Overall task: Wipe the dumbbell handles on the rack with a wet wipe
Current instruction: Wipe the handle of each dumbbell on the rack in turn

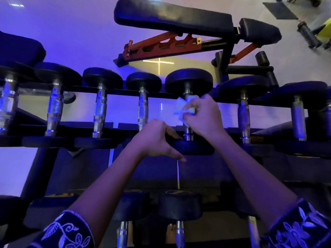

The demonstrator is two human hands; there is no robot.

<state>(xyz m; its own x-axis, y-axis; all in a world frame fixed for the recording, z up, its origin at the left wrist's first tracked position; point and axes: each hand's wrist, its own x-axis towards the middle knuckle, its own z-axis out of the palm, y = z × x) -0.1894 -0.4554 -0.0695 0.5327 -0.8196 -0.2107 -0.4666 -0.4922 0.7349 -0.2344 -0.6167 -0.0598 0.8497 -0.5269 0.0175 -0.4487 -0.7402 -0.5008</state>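
Navy patterned sleeves [66, 231] enter at the bottom of the frame. Centre frame, the left hand [157, 138] grips the dumbbell's near head [192, 147], probably steadying its heavy, rigid weight on the rack [121, 127]. Just beyond, the right hand [202, 115] clamps the soft, limp wet wipe [180, 106] round the knurled handle [188, 135], arm extended. A bench [172, 17] stands behind.

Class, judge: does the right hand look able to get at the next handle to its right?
Probably yes: nothing lies between the right hand, gripping the wet wipe, and that bare handle.
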